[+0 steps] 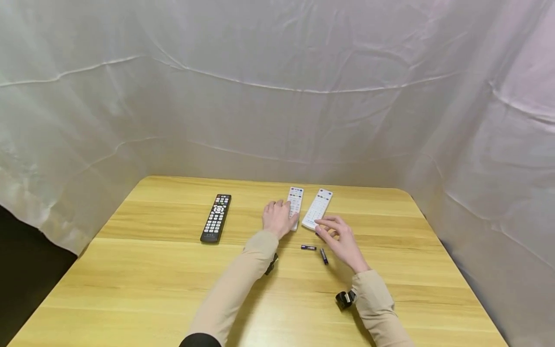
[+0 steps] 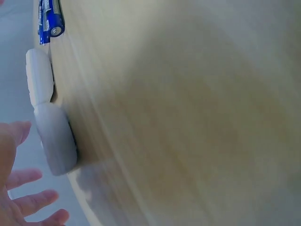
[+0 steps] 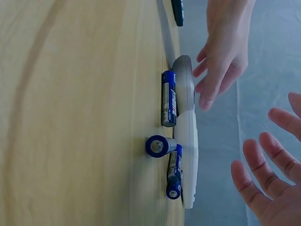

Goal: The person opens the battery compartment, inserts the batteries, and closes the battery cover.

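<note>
My left hand [image 1: 277, 219] hovers with spread fingers at the left white remote control [image 1: 296, 200], covering part of it in the head view. In the left wrist view its fingers [image 2: 35, 202] stand apart from the remote's end. My right hand [image 1: 341, 238] is at the near end of the right white remote control [image 1: 318, 207], fingers loosely bent and holding nothing. Just in front of the remotes lie a blue battery [image 1: 308, 247] and a second battery [image 1: 323, 256]. In the right wrist view, more blue batteries [image 3: 173, 188] lie close beside the white remote.
To the left, a black remote control [image 1: 216, 218] with white buttons lies on the wooden table [image 1: 130, 270]. A pale cloth curtain [image 1: 277, 120] surrounds the table's back and sides. Dark cameras are strapped at both wrists.
</note>
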Motion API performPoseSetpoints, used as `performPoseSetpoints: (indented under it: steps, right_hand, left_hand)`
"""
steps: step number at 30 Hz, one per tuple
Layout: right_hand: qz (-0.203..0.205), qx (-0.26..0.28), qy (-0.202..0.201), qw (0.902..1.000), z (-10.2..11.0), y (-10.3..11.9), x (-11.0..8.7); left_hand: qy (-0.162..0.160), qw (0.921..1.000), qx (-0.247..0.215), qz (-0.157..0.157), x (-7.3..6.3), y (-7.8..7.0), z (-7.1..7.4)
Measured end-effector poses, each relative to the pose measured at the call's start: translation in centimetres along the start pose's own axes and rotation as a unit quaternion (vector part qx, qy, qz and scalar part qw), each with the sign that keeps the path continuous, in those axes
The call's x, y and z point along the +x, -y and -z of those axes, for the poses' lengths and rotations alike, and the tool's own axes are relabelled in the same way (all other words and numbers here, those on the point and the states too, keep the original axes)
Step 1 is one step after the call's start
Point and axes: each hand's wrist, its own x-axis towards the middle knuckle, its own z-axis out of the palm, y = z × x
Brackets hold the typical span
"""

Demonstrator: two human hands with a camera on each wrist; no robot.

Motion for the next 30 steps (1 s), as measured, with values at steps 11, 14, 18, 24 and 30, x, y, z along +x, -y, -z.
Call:
performPoseSetpoints:
  steps: [11,14,18,24,30]
  right_hand:
    - [0.001,0.003,0.004,1.0000,-0.17,0.17,-0.12]
    - [0.002,0.002,0.002,1.0000,-0.18,0.15,-0.12]
    - [0.001,0.002,0.004,1.0000,-0.20,0.16,-0.13]
    - [0.004,0.008,0.005,0.9999,-0.22,0.09,-0.14]
    - [0.011,0.008,0.004,0.9999,-0.25,0.12,-0.14]
  left_hand:
    - [0.001,0.9994,-0.034,-0.001,-0.24,-0.16,-0.75]
    - [-0.009,0.9991,-0.042,-0.006,-0.22,-0.25,-0.73]
    - [-0.015,0.9992,-0.037,-0.009,-0.20,-0.21,-0.70]
    - [-0.020,0.9994,-0.028,0.003,-0.47,0.10,-0.38]
    - [-0.038,0.9989,-0.026,-0.004,-0.96,0.42,0.07]
